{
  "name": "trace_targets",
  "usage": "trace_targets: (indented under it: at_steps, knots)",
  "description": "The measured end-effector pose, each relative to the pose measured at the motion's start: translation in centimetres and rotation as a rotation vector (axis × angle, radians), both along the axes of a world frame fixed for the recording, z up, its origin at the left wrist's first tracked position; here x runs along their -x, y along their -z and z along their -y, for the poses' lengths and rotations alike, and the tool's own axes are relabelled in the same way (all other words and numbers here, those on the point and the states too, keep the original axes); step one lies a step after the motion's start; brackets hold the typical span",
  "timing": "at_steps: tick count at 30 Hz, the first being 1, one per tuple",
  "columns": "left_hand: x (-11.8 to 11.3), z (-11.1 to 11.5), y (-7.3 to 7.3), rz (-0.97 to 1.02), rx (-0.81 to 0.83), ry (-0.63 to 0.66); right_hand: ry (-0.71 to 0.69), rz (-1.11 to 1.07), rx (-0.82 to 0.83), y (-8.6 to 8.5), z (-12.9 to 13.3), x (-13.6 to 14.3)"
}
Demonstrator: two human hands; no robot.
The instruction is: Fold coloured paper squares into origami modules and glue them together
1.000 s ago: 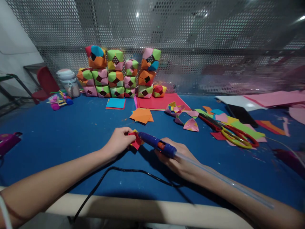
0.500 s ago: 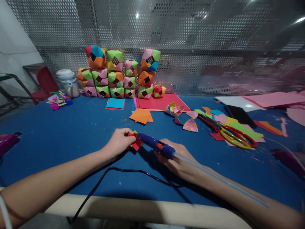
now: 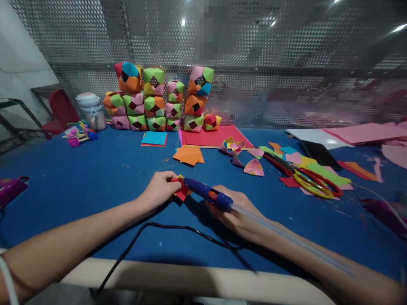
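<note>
Pinched in my left hand (image 3: 160,188) is a small red and yellow folded paper piece (image 3: 182,192), held just over the blue table (image 3: 127,245). My right hand (image 3: 233,212) is wrapped round a blue hot glue gun (image 3: 208,194), whose tip points left and meets or nearly meets the paper; exact contact cannot be made out. A clear glue stick (image 3: 273,228) sticks out from the gun's back end along my right forearm. The gun's black cord (image 3: 178,227) curves over the table towards me and hangs off the front edge.
Folded paper cubes (image 3: 154,106) stand stacked before a perforated metal screen (image 3: 286,84). Orange paper squares (image 3: 189,155), blue squares (image 3: 154,138) and red sheets (image 3: 213,136) lie ahead. To the right are folded pieces (image 3: 253,167), scissors (image 3: 313,184), scraps and a black phone (image 3: 319,154).
</note>
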State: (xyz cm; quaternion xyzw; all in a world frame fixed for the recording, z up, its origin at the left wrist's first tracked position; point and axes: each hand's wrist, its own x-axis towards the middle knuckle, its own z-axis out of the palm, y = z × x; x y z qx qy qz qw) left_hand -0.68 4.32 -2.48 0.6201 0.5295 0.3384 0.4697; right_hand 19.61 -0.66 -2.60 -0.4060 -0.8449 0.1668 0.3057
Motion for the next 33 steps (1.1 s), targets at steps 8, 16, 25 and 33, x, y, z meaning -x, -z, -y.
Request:
trace_targets:
  at_steps: [8,16,25,33]
  knots:
    - [0.17,-0.13,0.34,0.004,-0.012,-0.004,0.02,0.016,-0.01,-0.08,0.02,-0.16]
    - [0.23,-0.14,0.49,0.006,-0.018,-0.011,0.046,-0.026,0.038,0.09,0.01,-0.3]
    - [0.25,-0.15,0.39,0.017,-0.011,-0.011,0.032,-0.043,0.052,0.24,0.08,-0.34]
    - [0.56,0.29,-0.14,0.166,0.066,-0.04,0.287,-0.219,0.263,-0.11,-0.14,-0.84]
